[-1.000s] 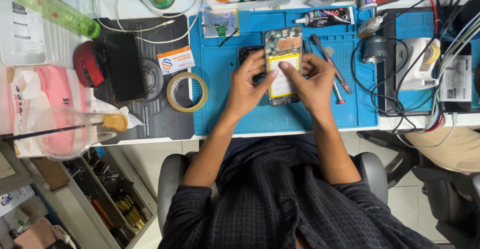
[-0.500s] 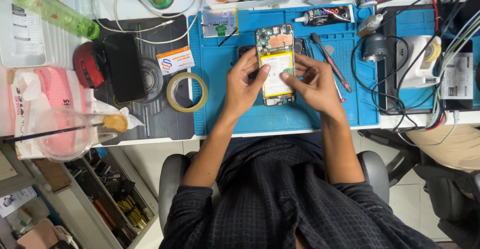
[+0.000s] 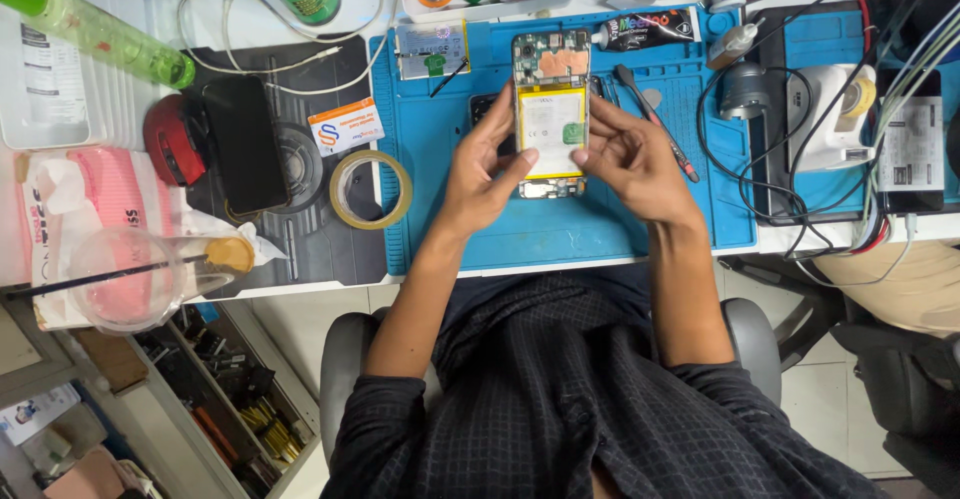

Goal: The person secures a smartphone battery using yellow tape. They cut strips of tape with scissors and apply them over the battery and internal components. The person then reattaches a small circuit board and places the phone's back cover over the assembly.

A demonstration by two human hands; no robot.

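Observation:
An opened smartphone (image 3: 551, 109) with its back cover off shows a white battery and a green board at the top. It is held over the blue work mat (image 3: 460, 229). My left hand (image 3: 482, 174) grips its left edge, thumb on the battery. My right hand (image 3: 630, 159) holds the right edge, thumb near a small green tab on the battery. Both forearms reach up from my dark checked shirt.
A roll of tape (image 3: 371, 189), a black phone (image 3: 245, 144), a red object (image 3: 170, 144), a green bottle (image 3: 95, 29) and a plastic cup (image 3: 125, 279) lie left. A black-handled tool (image 3: 655, 119), a glue tube (image 3: 645, 29) and tangled cables (image 3: 800, 159) sit right.
The phone has shifted slightly up and away from me between my hands. My right thumb has moved onto the battery's right side.

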